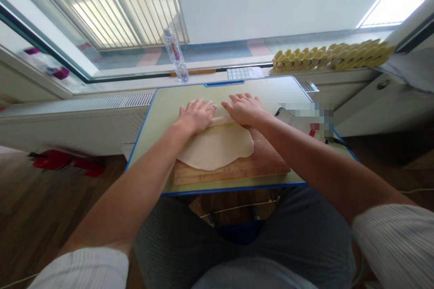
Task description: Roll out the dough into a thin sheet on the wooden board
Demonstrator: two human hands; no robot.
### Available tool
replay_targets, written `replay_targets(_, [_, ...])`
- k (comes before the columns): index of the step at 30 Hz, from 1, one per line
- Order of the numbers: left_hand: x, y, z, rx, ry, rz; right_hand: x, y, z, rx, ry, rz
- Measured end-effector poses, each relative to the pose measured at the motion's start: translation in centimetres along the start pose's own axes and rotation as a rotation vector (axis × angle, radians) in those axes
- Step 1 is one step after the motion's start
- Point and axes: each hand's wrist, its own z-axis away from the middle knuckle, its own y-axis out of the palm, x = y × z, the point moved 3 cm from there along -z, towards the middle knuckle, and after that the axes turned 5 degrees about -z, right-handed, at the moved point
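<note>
A wide, thin sheet of dough (217, 146) lies on a wooden board (233, 171), its near edge rounded and uneven. Across the far side of the dough runs a pale rolling pin (221, 121), only its middle showing between my hands. My left hand (198, 113) rests flat over the pin's left part, fingers stretched forward. Over its right part lies my right hand (244, 107), fingers also stretched out and palm down. Neither hand wraps round the pin; the ends beneath them are hidden.
The board rests on a small blue-edged table (271, 92). At right is a dark-edged, partly blurred object (288, 117). A water bottle (176, 56) and yellow wavy holder (332, 56) stand by the window. A red fire extinguisher (73, 162) lies on the floor at left.
</note>
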Motion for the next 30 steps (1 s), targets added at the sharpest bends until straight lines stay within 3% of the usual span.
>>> replay_targets(2, [-1.3, 0.1, 3.3, -0.023, -0.019, 0.026, 0.4, 0.1, 3.2, -0.033, -0.079, 0.055])
replay_targets(6, [-4.2, 0.3, 11.6, -0.157, 0.092, -0.001, 1.0, 0.5, 11.7, -0.122, -0.177, 0.109])
replay_targets(9, [-5.2, 0.7, 15.3, -0.171, 0.167, 0.009, 0.9, 0.8, 15.6, -0.129, -0.228, 0.127])
replay_targets(12, [-4.8, 0.8, 14.4, -0.158, 0.151, 0.018, 0.7, 0.8, 14.8, -0.128, -0.220, 0.127])
replay_targets(19, [-1.2, -0.2, 2.7, -0.060, -0.014, 0.044, 0.7, 0.2, 3.3, -0.119, -0.135, 0.102])
replay_targets(22, [-0.2, -0.2, 0.6, 0.010, -0.036, 0.071, 1.2, 0.2, 1.7, -0.089, -0.144, 0.088])
replay_targets(25, [-0.8, -0.1, 2.4, -0.001, 0.016, 0.030, 1.8, 0.4, 4.1, -0.101, -0.185, 0.115])
replay_targets(30, [-3.6, 0.2, 11.1, -0.183, 0.072, 0.032, 2.1, 0.6, 12.7, -0.159, -0.260, 0.099])
